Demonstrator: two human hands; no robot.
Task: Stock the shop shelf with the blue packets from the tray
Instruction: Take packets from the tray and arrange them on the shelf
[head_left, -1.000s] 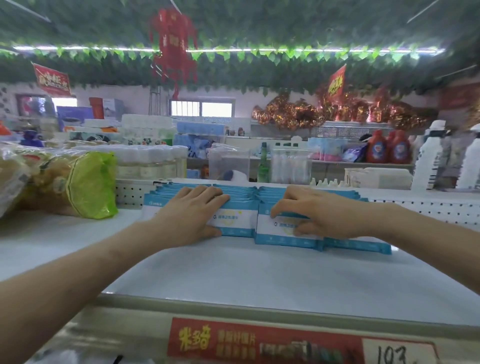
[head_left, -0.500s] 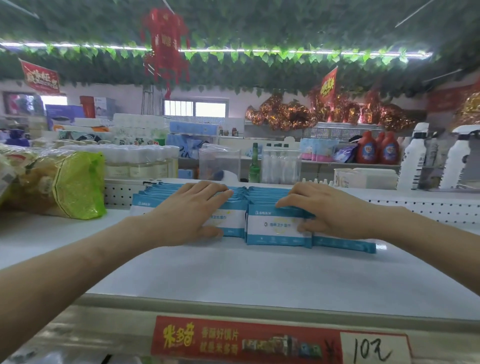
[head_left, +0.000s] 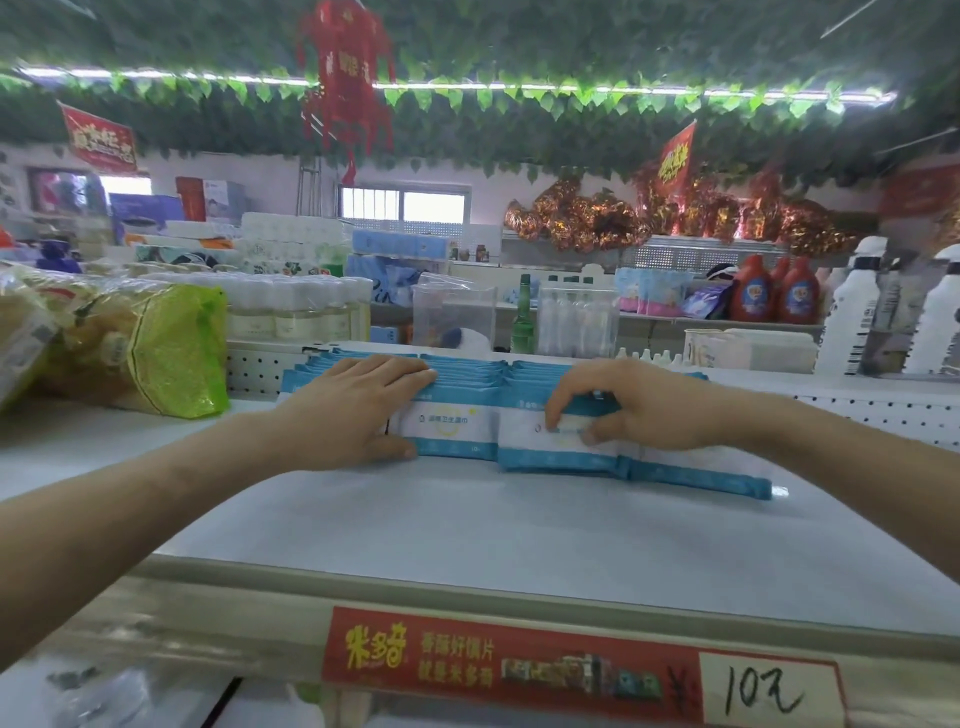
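Observation:
Several blue-and-white packets stand in rows on the white shelf (head_left: 467, 525) against its perforated back. My left hand (head_left: 358, 410) lies flat across the tops of the left row of packets (head_left: 457, 421), thumb at the front face. My right hand (head_left: 628, 410) curls over the right row of packets (head_left: 550, 447), with fingertips and thumb pinching the front packet. One more blue packet (head_left: 701, 478) lies flat on the shelf under my right wrist. No tray is in view.
A green and yellow bagged product (head_left: 130, 348) sits on the shelf to the left. The shelf's front rail carries a red price label (head_left: 571, 670). Bottles and other stock stand on shelves behind the perforated back panel (head_left: 883, 415).
My right fingers have curled down onto the front packet of the right row. My left hand stays flat on the left row. The camera has shifted a little.

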